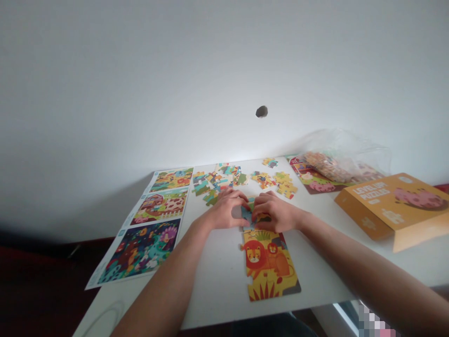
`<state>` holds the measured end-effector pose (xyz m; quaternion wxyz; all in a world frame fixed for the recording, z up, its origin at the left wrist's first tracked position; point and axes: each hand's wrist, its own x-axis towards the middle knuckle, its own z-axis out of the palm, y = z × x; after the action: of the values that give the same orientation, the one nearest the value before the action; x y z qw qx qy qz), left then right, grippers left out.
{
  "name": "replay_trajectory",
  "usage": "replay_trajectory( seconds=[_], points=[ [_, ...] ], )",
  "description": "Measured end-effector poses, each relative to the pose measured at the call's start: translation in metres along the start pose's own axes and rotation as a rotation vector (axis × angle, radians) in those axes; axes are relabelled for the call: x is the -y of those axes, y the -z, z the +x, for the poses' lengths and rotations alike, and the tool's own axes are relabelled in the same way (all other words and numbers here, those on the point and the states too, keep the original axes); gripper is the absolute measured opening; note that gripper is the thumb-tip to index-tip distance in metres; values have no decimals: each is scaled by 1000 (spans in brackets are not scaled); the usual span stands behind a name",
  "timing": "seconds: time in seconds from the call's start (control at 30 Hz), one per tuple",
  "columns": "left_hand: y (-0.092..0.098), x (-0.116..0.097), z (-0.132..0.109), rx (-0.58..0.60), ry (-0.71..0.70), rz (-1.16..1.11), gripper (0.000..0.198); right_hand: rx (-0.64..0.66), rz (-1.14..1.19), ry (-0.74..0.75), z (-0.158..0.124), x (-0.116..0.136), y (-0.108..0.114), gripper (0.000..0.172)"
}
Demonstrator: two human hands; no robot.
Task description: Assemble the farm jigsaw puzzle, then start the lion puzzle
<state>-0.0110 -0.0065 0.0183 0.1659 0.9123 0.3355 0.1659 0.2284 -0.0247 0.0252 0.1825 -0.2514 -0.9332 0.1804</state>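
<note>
A partly joined jigsaw puzzle (268, 269) lies on the white table, showing an orange lion and a smaller lion on yellow. At its far end, my left hand (228, 209) has its thumb and fingers curled on the left side of a blue-green puzzle piece (247, 216). From the right, my right hand (275, 213) pinches at the same upper pieces, its fingers bent down over them. Both hands partly cover this top section. Just beyond them lie loose puzzle pieces (224, 175) in a loose cluster.
A reference sheet (154, 210) with three pictures lies along the left edge. Yellow pieces (286, 185) sit beyond my right hand. At right are an orange puzzle box (393, 206) and a clear bag of pieces (329, 164) on a farm picture (315, 186). A white wall (175, 93) rises behind.
</note>
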Motion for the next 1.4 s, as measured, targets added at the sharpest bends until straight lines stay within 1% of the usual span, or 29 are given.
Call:
replay_trajectory(
  seconds=[0.13, 0.2, 0.3, 0.4, 0.47, 0.6, 0.67, 1.07, 1.2, 1.4],
  points=[
    [-1, -1, 0, 25, 1, -7, 61, 24, 34, 30, 1, 2, -3, 18],
    [-1, -1, 0, 37, 5, -4, 66, 28, 52, 45, 2, 2, -5, 18],
    [0, -2, -1, 50, 3, -3, 68, 28, 73, 60, 2, 2, -6, 17],
    [2, -2, -1, 59, -4, -9, 59, 25, 94, 65, 1, 1, -6, 16],
    [3, -2, -1, 68, -10, -13, 58, 22, 111, 69, 1, 0, -7, 15],
    [2, -3, -1, 101, -16, 5, 76, 10, 135, 83, 1, -2, -9, 10],
    [1, -4, -1, 109, -13, 21, 81, 5, 143, 89, 2, -3, -10, 9],
    [2, -6, -1, 113, 0, 22, 82, -26, 168, 87, 2, -3, -16, 2],
    [2, -6, -1, 110, 4, 19, 81, -46, 165, 49, 4, 0, -17, 9],
    [1, -5, -1, 104, -2, 26, 82, -26, 162, 11, 4, 3, -14, 10]
  ],
)
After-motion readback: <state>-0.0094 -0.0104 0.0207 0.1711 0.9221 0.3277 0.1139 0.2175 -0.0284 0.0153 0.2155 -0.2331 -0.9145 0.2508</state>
